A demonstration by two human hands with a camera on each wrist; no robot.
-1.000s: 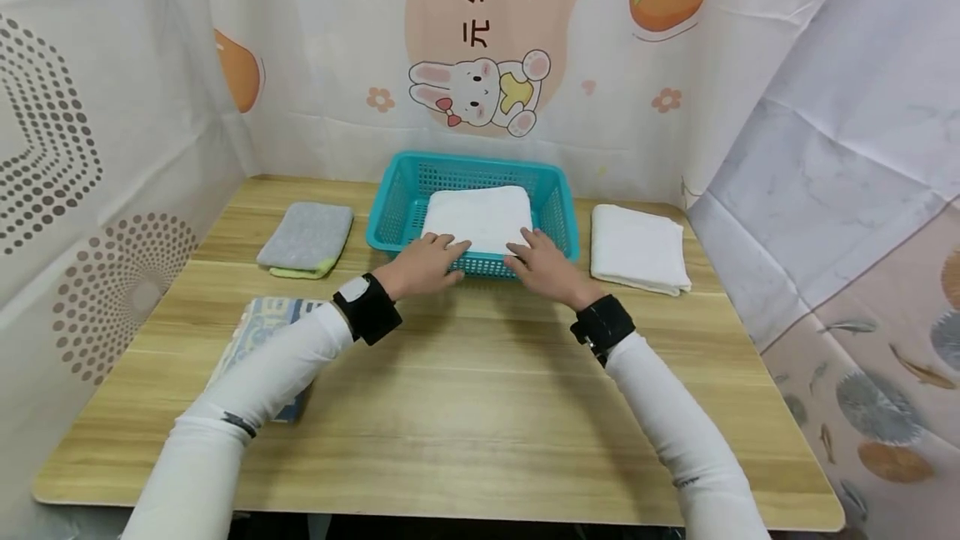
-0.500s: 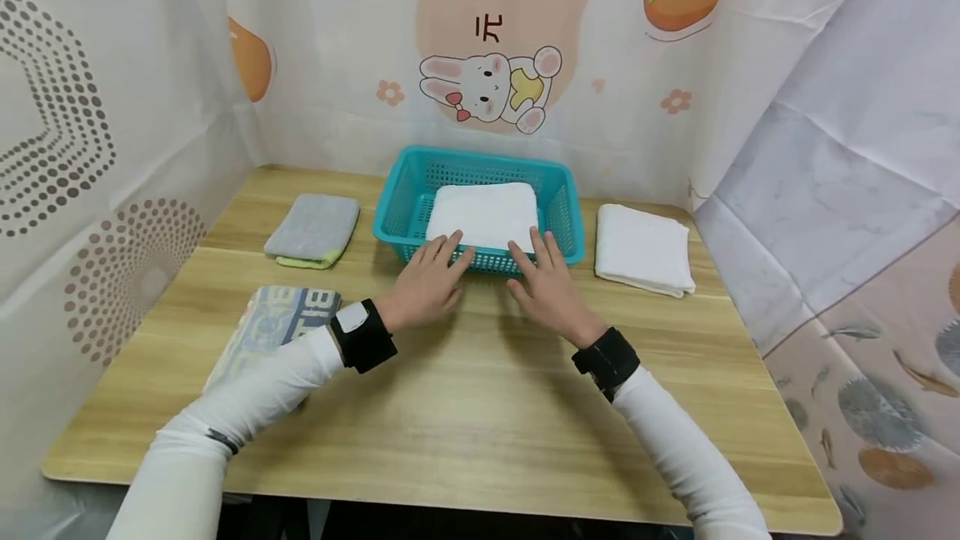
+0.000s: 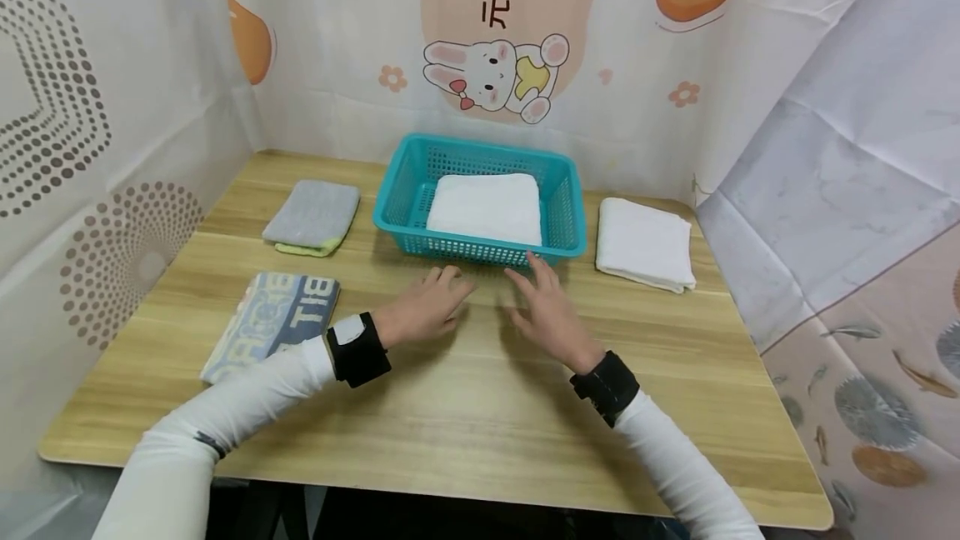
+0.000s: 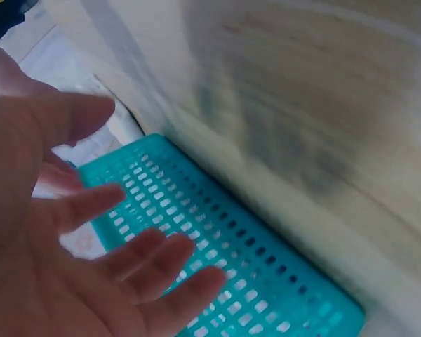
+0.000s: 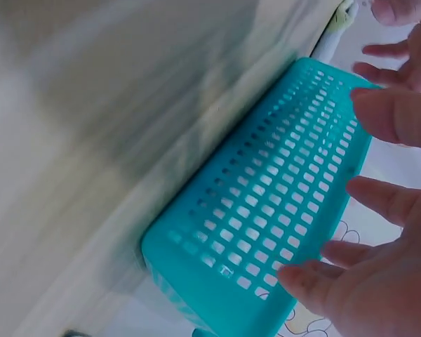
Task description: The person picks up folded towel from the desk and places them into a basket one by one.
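Note:
A folded white towel (image 3: 487,207) lies inside the teal plastic basket (image 3: 397,236) at the back middle of the table. In front of the basket, my left hand (image 3: 423,307) hovers with relaxed, spread fingers and holds nothing. My right hand (image 3: 553,315) is also empty, its fingers loosely extended near the basket's front rim; whether a fingertip touches the rim cannot be told from the head view. Both wrist views show the perforated front wall of the basket (image 4: 189,232) beyond the spread fingers.
Left of the basket lies a folded grey towel (image 3: 315,213) with a yellow-green edge. Nearer, a blue patterned towel (image 3: 262,319) sits partly behind the left sleeve. Another folded white towel (image 3: 645,242) is to the basket's right. Patterned curtains (image 3: 322,90) surround the wooden table (image 3: 465,423).
Both hands have drawn back from the basket's front rim toward the person. The towel stays in the basket. The head view has shifted slightly, uncovering more of the blue towel.

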